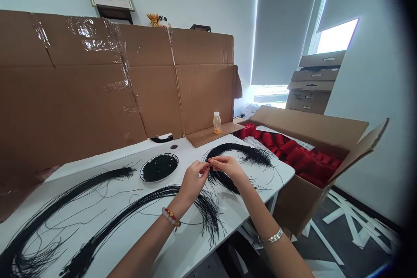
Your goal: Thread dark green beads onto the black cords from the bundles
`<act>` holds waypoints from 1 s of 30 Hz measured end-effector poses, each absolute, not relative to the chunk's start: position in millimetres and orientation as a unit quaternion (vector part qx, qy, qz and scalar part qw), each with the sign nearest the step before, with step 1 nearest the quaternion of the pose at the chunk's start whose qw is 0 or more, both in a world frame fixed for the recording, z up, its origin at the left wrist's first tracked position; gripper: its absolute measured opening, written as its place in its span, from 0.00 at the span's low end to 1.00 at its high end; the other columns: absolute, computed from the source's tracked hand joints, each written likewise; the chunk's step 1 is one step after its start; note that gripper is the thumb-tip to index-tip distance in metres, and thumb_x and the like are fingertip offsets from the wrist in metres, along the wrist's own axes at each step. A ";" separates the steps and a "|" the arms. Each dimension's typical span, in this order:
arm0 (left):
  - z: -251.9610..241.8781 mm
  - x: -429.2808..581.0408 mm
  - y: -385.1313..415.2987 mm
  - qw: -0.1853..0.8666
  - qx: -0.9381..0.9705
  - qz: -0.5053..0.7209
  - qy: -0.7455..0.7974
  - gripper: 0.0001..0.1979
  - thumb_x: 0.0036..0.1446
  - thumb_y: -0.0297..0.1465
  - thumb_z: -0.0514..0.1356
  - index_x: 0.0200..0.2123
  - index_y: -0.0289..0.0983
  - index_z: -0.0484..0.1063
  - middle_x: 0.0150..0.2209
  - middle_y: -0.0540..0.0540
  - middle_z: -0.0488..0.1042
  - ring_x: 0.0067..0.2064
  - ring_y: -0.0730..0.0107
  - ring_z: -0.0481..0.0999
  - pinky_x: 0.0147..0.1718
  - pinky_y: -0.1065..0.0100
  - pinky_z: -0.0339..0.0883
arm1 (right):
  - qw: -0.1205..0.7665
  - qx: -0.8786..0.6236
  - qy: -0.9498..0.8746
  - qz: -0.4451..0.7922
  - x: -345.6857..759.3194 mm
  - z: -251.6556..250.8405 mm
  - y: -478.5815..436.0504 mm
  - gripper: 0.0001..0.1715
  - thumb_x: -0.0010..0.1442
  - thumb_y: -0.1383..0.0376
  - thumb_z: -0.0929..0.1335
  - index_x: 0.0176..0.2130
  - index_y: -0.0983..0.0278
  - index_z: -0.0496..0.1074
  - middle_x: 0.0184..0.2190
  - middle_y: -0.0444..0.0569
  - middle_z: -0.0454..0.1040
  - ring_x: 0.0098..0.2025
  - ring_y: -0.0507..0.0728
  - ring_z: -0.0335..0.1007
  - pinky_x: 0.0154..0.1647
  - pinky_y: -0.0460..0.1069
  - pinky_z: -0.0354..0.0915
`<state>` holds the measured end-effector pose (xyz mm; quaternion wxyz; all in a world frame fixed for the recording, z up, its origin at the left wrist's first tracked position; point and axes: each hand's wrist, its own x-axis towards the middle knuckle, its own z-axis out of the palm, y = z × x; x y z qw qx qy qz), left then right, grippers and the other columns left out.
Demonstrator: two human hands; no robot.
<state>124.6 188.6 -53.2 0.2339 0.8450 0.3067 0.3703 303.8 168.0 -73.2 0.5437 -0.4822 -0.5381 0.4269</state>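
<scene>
My left hand (197, 174) and my right hand (227, 166) meet fingertip to fingertip above the white table (130, 208). Both are closed in a pinch, and what lies between the fingers is too small to make out. Just behind them a curved bundle of black cords (250, 152) spreads its loose ends to the right. Under my left forearm passes a second bundle of black cords (143, 204). A third bundle (78, 189) lies at the far left. Left of my hands stands a plate (141, 174) with a dark rim, full of small black pieces (159, 167).
Cardboard panels (153, 91) stand along the table's back edge. A small bottle with a white cap (217, 123) is on a cardboard flap (202, 137). At right, an open carton (293, 208) holds red rolls (289, 147). White strips (358, 221) lie on the floor.
</scene>
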 end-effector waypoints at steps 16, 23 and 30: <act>-97.8 202.1 223.5 0.366 0.852 0.229 0.296 0.16 0.67 0.37 0.63 0.54 0.35 0.74 0.52 0.42 0.77 0.48 0.55 0.80 0.46 0.52 0.77 | 0.566 -0.570 -0.573 0.164 305.9 -43.9 130.8 0.10 0.71 0.60 0.70 0.45 0.66 0.76 0.43 0.49 0.79 0.41 0.57 0.78 0.45 0.55 0.76; -110.2 212.0 227.6 0.371 0.844 0.228 0.314 0.15 0.68 0.37 0.62 0.53 0.36 0.74 0.54 0.41 0.77 0.50 0.56 0.79 0.49 0.51 0.76 | 0.672 -0.537 -0.506 0.061 306.7 -16.0 93.2 0.12 0.65 0.57 0.73 0.37 0.63 0.81 0.37 0.51 0.83 0.40 0.61 0.79 0.44 0.55 0.74; -115.6 215.1 232.3 0.368 0.853 0.211 0.304 0.15 0.68 0.37 0.62 0.54 0.36 0.74 0.54 0.41 0.76 0.51 0.55 0.79 0.49 0.51 0.76 | 0.740 -0.511 -0.437 -0.025 291.5 5.2 31.5 0.08 0.64 0.58 0.74 0.39 0.60 0.81 0.37 0.48 0.83 0.41 0.61 0.79 0.47 0.55 0.72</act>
